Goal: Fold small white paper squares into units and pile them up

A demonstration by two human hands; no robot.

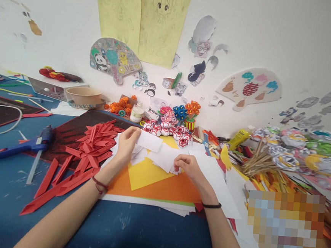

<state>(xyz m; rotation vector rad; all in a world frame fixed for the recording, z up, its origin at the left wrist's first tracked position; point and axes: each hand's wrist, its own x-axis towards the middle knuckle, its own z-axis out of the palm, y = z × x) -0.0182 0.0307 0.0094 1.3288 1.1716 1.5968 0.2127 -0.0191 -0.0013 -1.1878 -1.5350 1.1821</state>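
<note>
1. Left hand is raised just above the desk, thumb and fingers pinching one end of a white paper slip; the slip juts out to the right, clear of the surface.
2. Right hand rests on the pile of white paper pieces, fingers curled together and pressing or picking at the pile's right edge. Cannot tell whether a piece is actually gripped.
3. The pile sits on a yellow sheet, which lies over an orange sheet on the blue table.
4. Just left of the left hand: a heap of folded red paper pieces. Further left, well apart: a blue glue gun.
5. Behind the hands: a row of red-and-white paper flowers and a small glue bottle.
6. Risk, as a judgement: the slip is held by one end only, so it could sag or crease.
7. Risk: the loose white pile could slide on the smooth coloured sheets under the right hand's push and scatter towards the red heap.
</note>
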